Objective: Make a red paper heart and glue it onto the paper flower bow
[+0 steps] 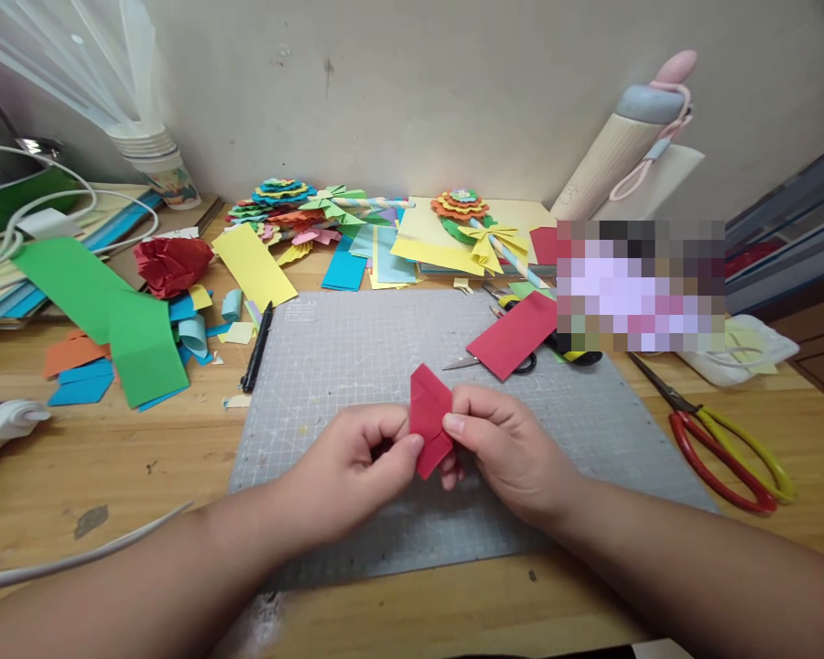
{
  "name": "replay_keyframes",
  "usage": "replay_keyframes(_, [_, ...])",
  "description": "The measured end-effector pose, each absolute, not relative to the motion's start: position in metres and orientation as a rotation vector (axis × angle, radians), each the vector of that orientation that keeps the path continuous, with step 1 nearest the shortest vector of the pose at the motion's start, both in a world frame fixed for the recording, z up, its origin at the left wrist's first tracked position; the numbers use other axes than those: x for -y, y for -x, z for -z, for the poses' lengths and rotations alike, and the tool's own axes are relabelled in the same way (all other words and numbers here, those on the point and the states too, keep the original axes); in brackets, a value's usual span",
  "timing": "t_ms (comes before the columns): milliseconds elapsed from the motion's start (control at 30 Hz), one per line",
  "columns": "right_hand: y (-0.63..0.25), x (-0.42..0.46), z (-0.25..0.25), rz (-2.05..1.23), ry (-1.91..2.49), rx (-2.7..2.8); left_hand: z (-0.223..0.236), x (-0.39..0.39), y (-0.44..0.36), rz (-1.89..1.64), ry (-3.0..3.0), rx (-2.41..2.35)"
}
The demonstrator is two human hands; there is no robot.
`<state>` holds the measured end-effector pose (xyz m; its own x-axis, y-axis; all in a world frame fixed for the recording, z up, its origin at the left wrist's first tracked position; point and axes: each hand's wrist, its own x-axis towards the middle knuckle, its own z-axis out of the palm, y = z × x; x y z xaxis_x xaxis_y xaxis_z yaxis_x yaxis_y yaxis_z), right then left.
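A small folded piece of red paper [430, 416] is held up between both hands over the grey cutting mat [330, 366]. My left hand [367, 458] pinches its lower left edge between thumb and fingers. On the other side, my right hand [508, 439] grips its right edge, thumb on the front face and fingers behind. Creases cross the paper, and its corners point up and down. Just beyond my right hand lies a flat red paper strip [514, 335], covering part of a black-handled pair of scissors [461, 363] on the mat.
Red-and-yellow-handled scissors [721, 448] lie on the right. A black pen [257, 348] rests at the mat's left edge, near green paper [144, 339] and a crumpled red paper [173, 264]. Layered paper flowers [460, 203] sit behind. A bottle [622, 137] leans against the wall.
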<state>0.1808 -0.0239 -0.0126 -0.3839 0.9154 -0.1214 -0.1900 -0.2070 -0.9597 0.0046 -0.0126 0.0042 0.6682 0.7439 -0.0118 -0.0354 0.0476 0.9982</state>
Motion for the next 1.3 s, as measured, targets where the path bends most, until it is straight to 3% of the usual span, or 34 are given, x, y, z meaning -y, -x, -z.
replay_keyframes(133, [-0.181, 0.022, 0.009, -1.870, 0.960, 1.259, -0.004, 0.011, -0.003, -0.655, -1.277, -0.669])
replay_keyframes(400, [-0.182, 0.022, 0.005, -1.845, 0.982, 1.402, -0.002, 0.010, -0.002, -0.618, -1.214, -0.702])
replay_keyframes(967, [-0.186, 0.018, 0.009, -2.147, 0.917, 1.124, -0.001, 0.010, 0.006, -0.637, -1.347, -0.799])
replay_keyframes(1300, [-0.184, 0.019, 0.006, -1.860, 0.968, 1.318, -0.003, 0.008, 0.002, -0.643, -1.385, -0.779])
